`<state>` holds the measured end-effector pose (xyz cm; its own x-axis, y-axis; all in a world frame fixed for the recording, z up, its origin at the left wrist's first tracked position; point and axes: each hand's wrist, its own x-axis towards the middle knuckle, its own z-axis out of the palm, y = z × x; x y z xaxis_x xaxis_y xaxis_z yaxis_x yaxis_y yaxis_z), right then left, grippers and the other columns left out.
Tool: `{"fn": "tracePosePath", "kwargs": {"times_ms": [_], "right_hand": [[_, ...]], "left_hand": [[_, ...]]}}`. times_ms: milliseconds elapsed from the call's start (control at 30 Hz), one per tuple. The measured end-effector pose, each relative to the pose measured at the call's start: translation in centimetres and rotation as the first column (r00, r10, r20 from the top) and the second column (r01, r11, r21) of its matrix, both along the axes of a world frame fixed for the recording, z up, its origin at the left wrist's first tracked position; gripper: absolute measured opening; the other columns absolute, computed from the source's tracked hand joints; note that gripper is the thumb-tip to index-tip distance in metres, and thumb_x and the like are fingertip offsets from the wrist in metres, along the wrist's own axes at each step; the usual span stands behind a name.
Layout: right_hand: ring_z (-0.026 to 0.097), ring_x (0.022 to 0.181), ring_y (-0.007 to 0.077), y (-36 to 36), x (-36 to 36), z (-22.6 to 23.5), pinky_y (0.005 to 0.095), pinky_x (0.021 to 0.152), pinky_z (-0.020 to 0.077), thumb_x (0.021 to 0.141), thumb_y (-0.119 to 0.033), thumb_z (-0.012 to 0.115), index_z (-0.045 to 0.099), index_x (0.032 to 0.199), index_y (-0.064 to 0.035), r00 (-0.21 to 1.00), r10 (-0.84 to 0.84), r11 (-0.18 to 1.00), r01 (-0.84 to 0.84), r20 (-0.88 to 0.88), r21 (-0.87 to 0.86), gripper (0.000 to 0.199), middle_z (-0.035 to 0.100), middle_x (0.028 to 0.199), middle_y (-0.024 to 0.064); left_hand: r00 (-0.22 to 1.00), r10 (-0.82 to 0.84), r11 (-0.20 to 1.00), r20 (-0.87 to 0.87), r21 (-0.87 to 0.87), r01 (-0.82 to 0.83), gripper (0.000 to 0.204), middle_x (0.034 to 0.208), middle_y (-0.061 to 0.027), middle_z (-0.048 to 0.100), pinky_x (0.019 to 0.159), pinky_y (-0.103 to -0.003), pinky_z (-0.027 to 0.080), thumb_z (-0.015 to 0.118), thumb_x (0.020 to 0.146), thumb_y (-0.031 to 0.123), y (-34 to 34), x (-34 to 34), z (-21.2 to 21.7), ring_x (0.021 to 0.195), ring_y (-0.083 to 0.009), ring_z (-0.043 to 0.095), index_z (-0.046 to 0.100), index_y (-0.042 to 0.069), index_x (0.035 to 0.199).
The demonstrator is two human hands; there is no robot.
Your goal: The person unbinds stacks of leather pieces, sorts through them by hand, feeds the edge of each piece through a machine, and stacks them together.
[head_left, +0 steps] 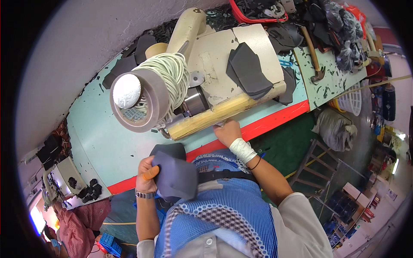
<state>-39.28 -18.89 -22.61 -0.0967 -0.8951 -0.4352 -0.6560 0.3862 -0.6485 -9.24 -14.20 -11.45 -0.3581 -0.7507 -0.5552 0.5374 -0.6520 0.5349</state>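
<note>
In my left hand (147, 175), thumb on top, is a small stack of dark grey sheet pieces (176, 175), held in front of my blue checked apron (241, 206). An orange cover wraps its thumb. My right hand (229, 133), white wrapping at the wrist, is curled at the front edge of a cream machine (211, 53), beside its yellow taped bar (211, 117). The bar partly hides those fingertips; what they grip I cannot make out. More dark grey pieces (247, 71) lie on top of the machine.
Pale cord (174, 84) is coiled round a grey cup-shaped part (159, 107) on the machine. The pale green table (99, 142) has a red front edge. A hammer (313, 56), dark scraps and a red basket (258, 19) are farther back. A person in red checks (79, 223) is at left.
</note>
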Motion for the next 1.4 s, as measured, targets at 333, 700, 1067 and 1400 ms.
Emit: {"fn": "tracePosePath", "kwargs": {"times_ms": [333, 700, 1067, 1400], "right_hand": [[0.065, 0.077, 0.0453, -0.1, 0.0, 1.5, 0.0511, 0.075, 0.052, 0.079, -0.036, 0.065, 0.07, 0.073, 0.0018, 0.959, 0.075, 0.99, -0.038, -0.275, 0.136, 0.039, 0.065, 0.076, 0.0275], [0.039, 0.038, 0.0093, -0.7, -3.8, -1.8, 0.0224, 0.032, 0.0286, 0.09, -0.018, 0.058, 0.05, 0.069, -0.006, 0.277, -0.642, 0.633, -0.334, 0.715, 0.698, 0.026, 0.045, 0.054, 0.0012], [0.065, 0.08, 0.0145, -2.6, -0.2, 13.5, 0.028, 0.075, 0.0543, 0.09, -0.014, 0.062, 0.058, 0.12, 0.0078, 0.417, -0.187, 0.853, -0.38, 0.889, 0.358, 0.038, 0.068, 0.093, 0.0078], [0.066, 0.078, 0.0148, -3.9, 1.0, 13.1, 0.0265, 0.067, 0.0551, 0.085, -0.011, 0.066, 0.063, 0.11, 0.011, 0.488, -0.426, 0.809, -0.172, 0.762, 0.562, 0.033, 0.068, 0.093, 0.0124]], "left_hand": [[0.782, -0.517, 0.846, 0.348, 0.065, 0.53, 0.036, 0.112, -0.0058, 0.064, 0.089, -0.027, 0.048, 0.064, 0.09, 0.008, -3.5, -2.4, 3.9, 0.099, -0.0121, 0.058, 0.055, -0.004, 0.123], [0.714, -0.594, 0.766, 0.372, -0.01, 0.642, 0.031, 0.102, -0.002, 0.065, 0.078, -0.024, 0.049, 0.063, 0.094, 0.017, -8.4, -4.2, 5.3, 0.089, -0.0062, 0.057, 0.058, -0.002, 0.118], [0.627, -0.354, 0.828, 0.694, -0.078, 0.555, 0.024, 0.094, -0.0005, 0.064, 0.065, -0.019, 0.046, 0.068, 0.091, 0.018, -10.4, -4.4, 3.2, 0.08, -0.003, 0.056, 0.062, -0.001, 0.103], [0.837, -0.152, 0.979, 0.525, -0.039, 0.202, 0.038, 0.117, -0.0132, 0.064, 0.09, -0.031, 0.05, 0.066, 0.087, 0.005, -8.8, -4.1, 3.0, 0.106, -0.0191, 0.061, 0.056, -0.006, 0.123]]}}
